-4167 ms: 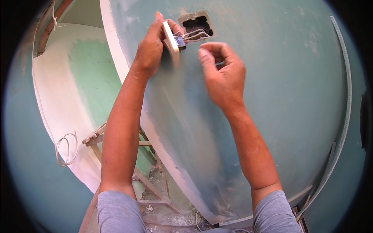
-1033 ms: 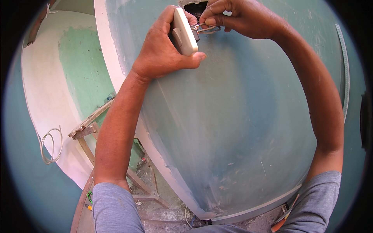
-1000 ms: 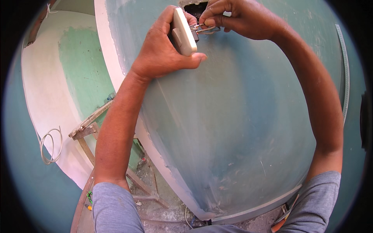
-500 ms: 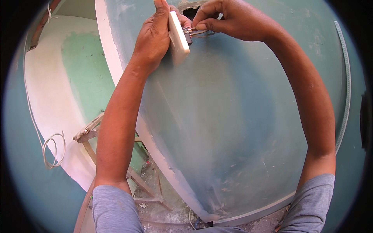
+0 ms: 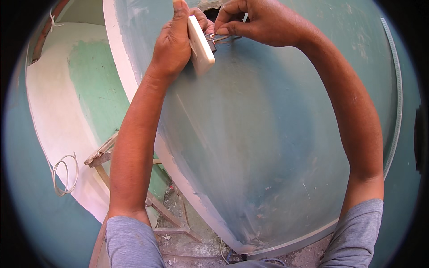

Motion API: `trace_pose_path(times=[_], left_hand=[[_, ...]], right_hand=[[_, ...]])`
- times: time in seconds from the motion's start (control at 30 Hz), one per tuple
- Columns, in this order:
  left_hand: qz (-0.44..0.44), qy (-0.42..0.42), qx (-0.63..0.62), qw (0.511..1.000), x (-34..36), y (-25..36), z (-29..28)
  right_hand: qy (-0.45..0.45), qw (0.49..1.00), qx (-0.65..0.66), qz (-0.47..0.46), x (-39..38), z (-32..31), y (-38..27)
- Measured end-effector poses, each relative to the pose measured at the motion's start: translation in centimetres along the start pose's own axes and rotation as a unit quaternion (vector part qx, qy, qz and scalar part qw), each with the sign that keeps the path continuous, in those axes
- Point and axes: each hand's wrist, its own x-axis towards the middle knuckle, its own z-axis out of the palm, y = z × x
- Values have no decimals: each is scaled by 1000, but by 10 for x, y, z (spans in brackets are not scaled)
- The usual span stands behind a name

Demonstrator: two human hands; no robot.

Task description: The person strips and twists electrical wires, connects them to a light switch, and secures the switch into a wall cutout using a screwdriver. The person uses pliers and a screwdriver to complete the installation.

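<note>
My left hand (image 5: pixel 172 49) grips a white electrical wall plate (image 5: pixel 200 47) on edge, thumb up along its front. On the plate's back sits a small black module (image 5: pixel 211 44) with metal terminals, to which thin wires (image 5: pixel 229 38) run. Beside those terminals my right hand (image 5: pixel 272 24) pinches thumb and forefinger together on a wire; its tip is too small to make out clearly. Just behind the fingers, a rough dark hole (image 5: pixel 212 13) opens in the blue-green wall (image 5: pixel 254 120), partly hidden by both hands. Whether the module is a switch or a socket cannot be seen.
A wooden trestle or ladder-like frame (image 5: pixel 102 156) stands at lower left, beyond my left forearm. Coiled pale cable (image 5: pixel 65 174) hangs at far left. A white-edged wall corner (image 5: pixel 170 165) runs down past dusty floor (image 5: pixel 196 223). A perforated pale strip (image 5: pixel 396 89) lies along the right.
The plate and both hands appear slightly further left in the view, which has shifted a little as a whole. My grip on the plate and the pinch at the terminals stay much the same.
</note>
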Motion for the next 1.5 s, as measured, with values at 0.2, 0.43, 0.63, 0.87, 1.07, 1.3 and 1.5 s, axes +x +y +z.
trace_pose_path(times=[0.2,0.43,0.63,0.87,1.07,1.3,1.5], left_hand=[[-114,40,-87,989,-5,26,-9],[-81,-50,-136,986,-1,40,-31],[-120,-15,-120,985,6,41,-28],[-115,42,-106,987,8,29,-23],[-110,23,-100,989,7,16,-16],[-144,34,-116,982,5,10,-4],[-140,22,-120,983,4,-6,0]], right_hand=[[18,1000,13,-19,1,-6,-17],[29,999,12,-28,-2,-13,-48],[34,998,48,-11,2,-7,-31],[42,996,84,-5,2,1,-26],[41,998,54,6,-8,0,-31],[76,997,-26,-10,-7,12,-14],[96,994,-51,-26,-12,22,-4]])
